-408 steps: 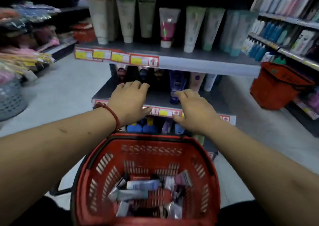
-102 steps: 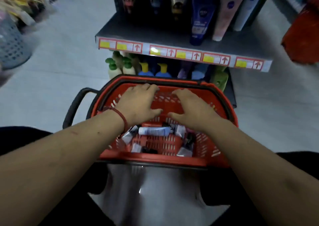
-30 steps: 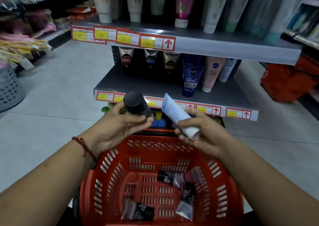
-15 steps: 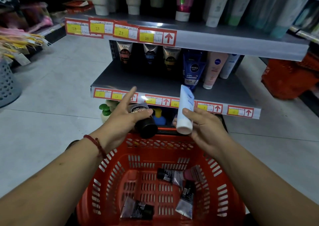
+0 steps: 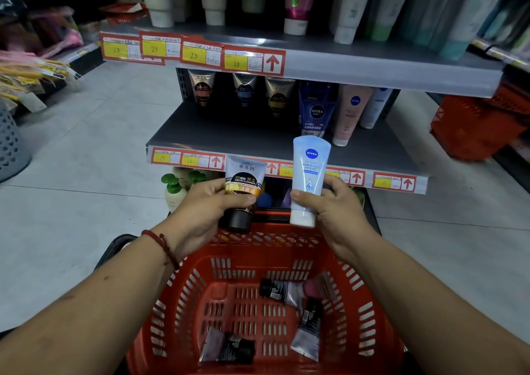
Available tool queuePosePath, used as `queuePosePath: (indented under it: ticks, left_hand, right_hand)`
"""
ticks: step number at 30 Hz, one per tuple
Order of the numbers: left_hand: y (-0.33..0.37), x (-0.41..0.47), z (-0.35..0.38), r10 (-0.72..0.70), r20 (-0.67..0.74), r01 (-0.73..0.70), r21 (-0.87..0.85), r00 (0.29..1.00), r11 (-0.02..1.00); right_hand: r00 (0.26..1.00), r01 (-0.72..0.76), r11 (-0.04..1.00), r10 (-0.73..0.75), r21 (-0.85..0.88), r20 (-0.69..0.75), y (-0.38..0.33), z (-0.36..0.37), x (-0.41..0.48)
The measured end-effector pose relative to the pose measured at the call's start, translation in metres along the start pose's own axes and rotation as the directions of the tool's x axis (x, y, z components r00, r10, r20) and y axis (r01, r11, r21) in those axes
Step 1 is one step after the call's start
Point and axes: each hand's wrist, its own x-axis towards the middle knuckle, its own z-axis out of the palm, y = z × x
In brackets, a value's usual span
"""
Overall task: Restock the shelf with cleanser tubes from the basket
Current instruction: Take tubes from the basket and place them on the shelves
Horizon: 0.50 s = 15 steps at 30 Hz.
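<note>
Left hand (image 5: 205, 211) grasps black-capped tube (image 5: 242, 192), right hand (image 5: 329, 205) grasps blue tube (image 5: 308, 184); both cap-down, labels facing, likely for matching rows at 12 o'clock on shelf (image 5: 229, 142).

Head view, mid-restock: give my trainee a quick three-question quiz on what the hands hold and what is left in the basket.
1. True or false: both hands hold a tube cap-down.
2. Which hand holds the Nivea tube? A) left B) right C) neither
3. How many tubes lie in the red basket?

Key:
1. True. The left hand holds the black-capped cream cleanser tube, the right hand the pale blue Nivea tube, both caps down.
2. B.
3. At least four on the floor of the red basket: one front left, one front right, a dark-capped tube and a pinkish one further back.
</note>
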Motion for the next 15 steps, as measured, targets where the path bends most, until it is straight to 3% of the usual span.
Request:
queuePosePath:
  ticks: [5,15]
  left_hand:
    - [-0.001,-0.002,0.0,0.013,0.068,-0.006,-0.099,0.998,0.995]
    - [-0.005,-0.004,0.06,0.038,0.036,-0.039,0.027,0.999,0.999]
  right_hand:
    - [1.0,0.013,1.0,-0.013,-0.025,-0.025,-0.002,-0.005,-0.001]
    - [0.994,0.031,0.998,-0.037,-0.052,-0.101,-0.009,-0.029,0.005]
